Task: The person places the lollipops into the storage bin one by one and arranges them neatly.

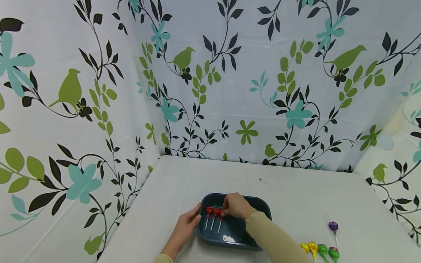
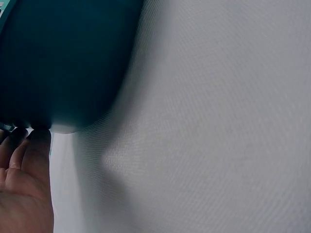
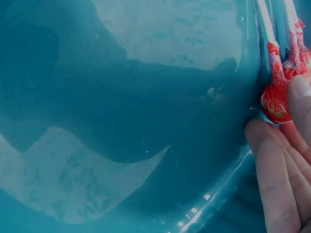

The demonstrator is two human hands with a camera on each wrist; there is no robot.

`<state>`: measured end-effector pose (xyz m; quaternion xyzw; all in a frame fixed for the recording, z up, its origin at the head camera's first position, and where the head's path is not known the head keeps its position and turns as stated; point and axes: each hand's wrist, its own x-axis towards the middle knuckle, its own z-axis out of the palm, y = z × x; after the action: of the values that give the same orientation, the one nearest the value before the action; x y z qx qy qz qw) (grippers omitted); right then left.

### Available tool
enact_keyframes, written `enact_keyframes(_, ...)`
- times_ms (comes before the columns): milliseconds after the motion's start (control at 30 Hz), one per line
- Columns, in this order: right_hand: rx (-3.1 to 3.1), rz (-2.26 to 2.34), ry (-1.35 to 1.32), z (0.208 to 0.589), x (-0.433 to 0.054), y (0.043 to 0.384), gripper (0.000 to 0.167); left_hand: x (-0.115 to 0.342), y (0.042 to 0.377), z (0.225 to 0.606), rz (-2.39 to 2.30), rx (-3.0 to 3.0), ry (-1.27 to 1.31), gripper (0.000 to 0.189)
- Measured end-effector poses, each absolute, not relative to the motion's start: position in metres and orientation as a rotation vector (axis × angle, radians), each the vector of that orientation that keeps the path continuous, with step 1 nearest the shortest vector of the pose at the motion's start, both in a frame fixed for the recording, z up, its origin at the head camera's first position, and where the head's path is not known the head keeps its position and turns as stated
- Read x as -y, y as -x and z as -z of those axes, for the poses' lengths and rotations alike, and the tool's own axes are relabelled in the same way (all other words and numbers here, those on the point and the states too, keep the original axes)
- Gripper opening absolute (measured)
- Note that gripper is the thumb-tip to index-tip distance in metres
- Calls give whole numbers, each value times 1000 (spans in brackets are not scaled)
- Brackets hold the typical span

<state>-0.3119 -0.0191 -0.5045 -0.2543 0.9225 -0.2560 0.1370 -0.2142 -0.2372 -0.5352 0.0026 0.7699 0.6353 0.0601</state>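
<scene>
A dark blue-green tray (image 1: 235,228) stands on the table, and three red lollipops lie side by side at its left end, white sticks towards the near side. My right hand (image 1: 237,206) reaches over the tray and pinches the rightmost red lollipop (image 3: 274,102) at its wrapped head, between thumb and fingers. The other two red lollipops (image 1: 208,210) rest just left of it. Against the tray's left side, my left hand (image 1: 184,226) touches the wall with extended fingers (image 2: 36,155).
Right of the tray, on the white tablecloth (image 1: 289,204), lie yellow lollipops (image 1: 313,246) and green lollipops (image 1: 333,252) in a row. A purple lollipop (image 1: 333,226) lies just beyond them. Patterned cloth (image 1: 210,91) hangs behind the table and at both sides.
</scene>
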Motion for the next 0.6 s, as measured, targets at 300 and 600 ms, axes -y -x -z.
enact_keyframes(300, -2669, 720, 724, 504, 19, 313, 15, 236, 214, 534, -1924, -2338, 4, 51)
enact_keyframes(600, -2660, 722, 694, 503, 19, 312, 13, 238, 215, 536, -1914, -2335, 4, 51)
